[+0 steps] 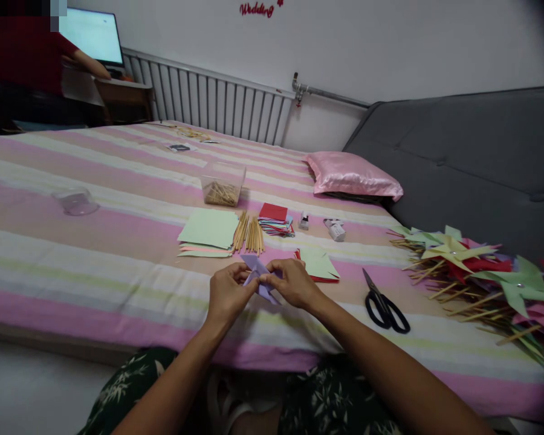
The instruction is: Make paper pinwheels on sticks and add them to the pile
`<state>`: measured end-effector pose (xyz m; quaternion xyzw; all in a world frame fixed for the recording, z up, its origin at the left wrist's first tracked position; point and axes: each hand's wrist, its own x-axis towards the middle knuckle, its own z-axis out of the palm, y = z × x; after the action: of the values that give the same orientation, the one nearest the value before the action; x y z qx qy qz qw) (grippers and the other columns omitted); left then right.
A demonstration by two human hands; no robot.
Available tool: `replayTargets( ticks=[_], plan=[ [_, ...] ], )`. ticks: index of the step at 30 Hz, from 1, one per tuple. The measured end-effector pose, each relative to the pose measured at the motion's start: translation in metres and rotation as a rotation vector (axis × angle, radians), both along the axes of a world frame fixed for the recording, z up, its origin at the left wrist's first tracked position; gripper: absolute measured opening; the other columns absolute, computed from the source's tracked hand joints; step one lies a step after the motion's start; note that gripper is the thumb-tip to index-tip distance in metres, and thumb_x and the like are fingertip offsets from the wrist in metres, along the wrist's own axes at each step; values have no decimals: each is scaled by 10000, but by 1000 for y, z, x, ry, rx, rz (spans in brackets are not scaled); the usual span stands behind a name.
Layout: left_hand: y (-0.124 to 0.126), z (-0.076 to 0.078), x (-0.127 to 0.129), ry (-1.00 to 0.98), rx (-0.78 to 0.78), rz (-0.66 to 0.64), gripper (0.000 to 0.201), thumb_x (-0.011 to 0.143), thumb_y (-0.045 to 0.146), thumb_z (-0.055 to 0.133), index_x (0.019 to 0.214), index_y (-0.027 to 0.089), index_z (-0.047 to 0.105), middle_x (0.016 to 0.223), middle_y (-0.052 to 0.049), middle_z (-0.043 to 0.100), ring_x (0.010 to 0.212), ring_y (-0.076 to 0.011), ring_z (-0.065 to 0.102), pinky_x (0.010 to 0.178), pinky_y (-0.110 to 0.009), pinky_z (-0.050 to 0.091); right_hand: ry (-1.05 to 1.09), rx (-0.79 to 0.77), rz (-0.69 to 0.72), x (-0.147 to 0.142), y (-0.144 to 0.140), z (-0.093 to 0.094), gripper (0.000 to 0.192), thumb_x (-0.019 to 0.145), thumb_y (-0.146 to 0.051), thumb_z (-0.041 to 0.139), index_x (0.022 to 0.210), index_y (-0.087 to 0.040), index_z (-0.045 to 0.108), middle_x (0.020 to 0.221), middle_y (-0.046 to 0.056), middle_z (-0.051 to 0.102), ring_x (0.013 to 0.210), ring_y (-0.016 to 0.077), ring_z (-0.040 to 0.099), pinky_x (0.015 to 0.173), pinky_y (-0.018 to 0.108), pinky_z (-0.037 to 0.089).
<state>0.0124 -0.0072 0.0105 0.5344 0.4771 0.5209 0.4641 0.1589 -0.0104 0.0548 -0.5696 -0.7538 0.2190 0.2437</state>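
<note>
Both hands meet over the near edge of the striped bedspread (95, 199): my left hand (226, 293) and my right hand (292, 283) are each pinched shut on the same folded piece of lilac paper (259, 275), held between them just above the cloth, fingertips almost touching at its centre. Beyond the hands, left to right: a stack of pale green and pink paper sheets (208, 232), a row of wooden sticks (249, 234) touching its right edge, a small pile of coloured paper squares (275, 219) with a red one on top. Just beside my right hand lie cut green pieces over red (320, 266). Black scissors (383, 305) rest, blades closed, to the right; farther right, a heap of finished paper pinwheels (489, 272) on sticks. A clear tub (222, 184) holding more sticks stands behind the sheets. A person in red sits at the far left by a monitor (93, 35).
</note>
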Motion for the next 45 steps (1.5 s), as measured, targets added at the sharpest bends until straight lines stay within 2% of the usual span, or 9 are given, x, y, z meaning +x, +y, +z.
replayTargets(
  ticks=[7, 14, 22, 31, 39, 45],
  plan=[
    [-1, 1, 0, -17, -8, -9, 180, 574, 201, 698, 746, 148, 690, 707, -52, 718, 607, -190, 657, 534, -236, 491, 48, -31, 12, 1, 1, -1, 153, 767, -260, 605, 674, -159, 671, 613, -9, 643, 604, 126, 538, 636, 234, 329],
    [-1, 8, -1, -33, -41, -53, 220, 580, 205, 698, 780, 117, 673, 714, -66, 704, 624, -189, 645, 574, -256, 501, 106, -54, 59, 7, 5, -4, 162, 774, -283, 588, 717, -168, 687, 643, -2, 654, 639, 135, 557, 625, 227, 343],
    [1, 9, -1, -203, -130, -24, 241, 525, 152, 716, 757, 111, 661, 702, -45, 690, 630, -163, 626, 586, -243, 492, 169, -70, 63, 5, 7, -11, 195, 783, -335, 576, 739, -171, 671, 697, 13, 667, 694, 161, 581, 643, 240, 369],
    [-1, 10, 0, -156, -49, -23, 192, 545, 130, 692, 735, 119, 666, 692, -30, 681, 617, -154, 617, 573, -233, 484, 189, -65, 69, 4, 7, -13, 181, 781, -323, 575, 740, -175, 670, 695, 21, 660, 701, 170, 575, 651, 256, 386],
    [0, 6, -1, -170, -71, -47, 193, 547, 139, 703, 735, 117, 669, 683, -32, 683, 602, -151, 618, 568, -233, 489, 171, -99, 71, 3, 5, -8, 163, 776, -293, 577, 738, -166, 672, 689, 20, 658, 686, 162, 571, 647, 252, 384],
    [-1, 11, 1, -201, -98, -61, 234, 535, 165, 726, 755, 110, 669, 686, -38, 685, 610, -149, 617, 586, -234, 489, 206, -87, 89, 7, 9, -15, 169, 771, -313, 583, 745, -170, 670, 693, 13, 649, 686, 159, 563, 647, 251, 388]
  ],
)
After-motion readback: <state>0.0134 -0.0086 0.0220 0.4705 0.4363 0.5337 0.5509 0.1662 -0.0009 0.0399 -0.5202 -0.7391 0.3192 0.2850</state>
